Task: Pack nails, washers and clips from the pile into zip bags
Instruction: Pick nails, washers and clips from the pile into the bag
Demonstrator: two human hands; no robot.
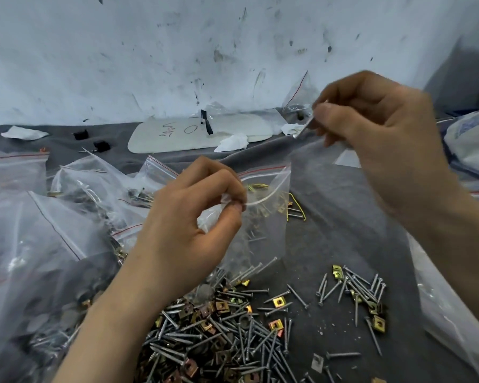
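The person holds a clear zip bag (263, 225) upright over the grey cloth (343, 217) of the table. The left hand (188, 225) pinches the near lip of the bag between thumb and forefinger, with the other fingers curled, so the mouth with its red line stands open. In the bottom of this bag lie a few nails (253, 269); how many, I cannot tell through the plastic. The right hand (379, 128) is higher, to the right of the bag's mouth. Its thumb and forefinger pinch a thin silver nail (302, 131) that points down to the left and is blurred.

Below the bag lies the pile (219, 335), grey nails mixed with square brass-coloured clips (278, 301). A smaller group (354, 291) of the same things lies apart to the right.

On the left, filled bags (67, 217) lean on each other, each with a red line at the seal and dark metal parts inside. One more small bag (299, 98) stands at the wall (177, 51) with something dark in its bottom.

A white oval board (177, 136) lies near the wall. On it is handwriting: an "O", and beside it some marks that I cannot read. At the right edge a white packet (473, 139) has blue print, too blurred to read.
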